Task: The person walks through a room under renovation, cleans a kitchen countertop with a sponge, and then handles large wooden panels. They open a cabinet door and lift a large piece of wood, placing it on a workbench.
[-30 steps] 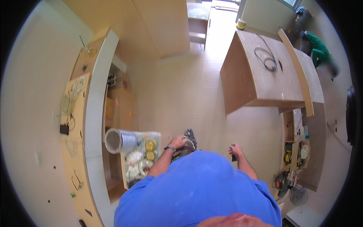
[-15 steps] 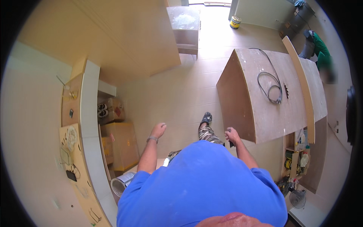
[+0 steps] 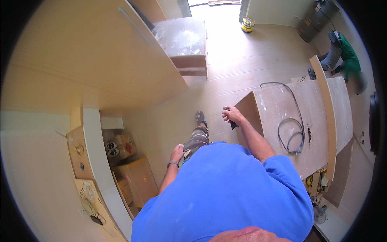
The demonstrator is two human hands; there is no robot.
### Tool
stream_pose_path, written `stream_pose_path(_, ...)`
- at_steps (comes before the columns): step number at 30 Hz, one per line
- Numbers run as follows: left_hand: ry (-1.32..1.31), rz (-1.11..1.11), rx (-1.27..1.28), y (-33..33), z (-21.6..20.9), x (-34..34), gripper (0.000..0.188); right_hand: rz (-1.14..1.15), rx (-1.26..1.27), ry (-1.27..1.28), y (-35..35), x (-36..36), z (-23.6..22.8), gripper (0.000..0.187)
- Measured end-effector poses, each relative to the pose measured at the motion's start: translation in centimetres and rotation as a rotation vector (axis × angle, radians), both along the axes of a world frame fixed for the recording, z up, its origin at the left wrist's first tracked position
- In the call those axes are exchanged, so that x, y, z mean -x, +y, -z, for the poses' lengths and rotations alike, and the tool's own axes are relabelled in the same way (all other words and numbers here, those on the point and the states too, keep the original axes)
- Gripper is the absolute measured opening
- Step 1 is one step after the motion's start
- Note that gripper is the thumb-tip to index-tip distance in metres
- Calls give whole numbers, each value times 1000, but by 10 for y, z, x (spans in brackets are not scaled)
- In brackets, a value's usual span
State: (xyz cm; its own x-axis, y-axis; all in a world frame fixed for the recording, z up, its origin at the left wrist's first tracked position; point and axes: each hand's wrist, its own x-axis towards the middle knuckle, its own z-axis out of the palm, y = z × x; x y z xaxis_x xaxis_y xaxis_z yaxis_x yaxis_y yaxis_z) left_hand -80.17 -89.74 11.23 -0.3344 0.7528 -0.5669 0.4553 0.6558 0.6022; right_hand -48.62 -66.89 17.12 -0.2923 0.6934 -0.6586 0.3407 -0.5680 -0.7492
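Wood the colour of sand makes a long ledge on the left, and a small black box lies on it. Above, a very big tan board fills the corner. Next come brown cardboard boxes standing low by a white panel, with what look like black-and-white shoes near them. The left hand, with a grey band on its wrist, hangs just beside a leg in spotted trousers. Its grip is a bit curled, but I cannot tell how far open it is or if it has hold of anything. At the top is a wooden stand with white smears. The person's blue shirt fills the bottom middle. Then the right hand reaches forward, its grip bent round a dark thing that sticks out below the fingers, near the side of a big wooden box. A yellow and black tin stands on the floor farther off. A black cable lies looped on the big wooden box, and a long plank lies across it. At the far right, a person in green bends over.
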Motion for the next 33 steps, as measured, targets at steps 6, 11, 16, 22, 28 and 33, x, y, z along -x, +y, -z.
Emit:
stream_pose_path(6, 198, 389, -60, 192, -2, 28, 46, 266, 71, 48, 91, -15, 4, 44)
stream_pose_path(11, 129, 716, -142, 371, -30, -3, 41, 544, 33, 137, 154, -38, -14, 44)
stream_pose_path(16, 53, 861, -211, 515, -38, -53, 38, 655, 59, 195, 198, -54, -12, 42)
stream_pose_path(22, 192, 833, -327, 603, -30, -71, 33, 676, 84, 191, 269, -81, -9, 41)
stream_pose_path(28, 221, 874, -194, 673, -30, -88, 30, 827, 54, 160, 320, -126, -31, 41)
stream_pose_path(33, 158, 945, -216, 754, 2, -120, 30, 994, 69, 168, 355, -168, -15, 41)
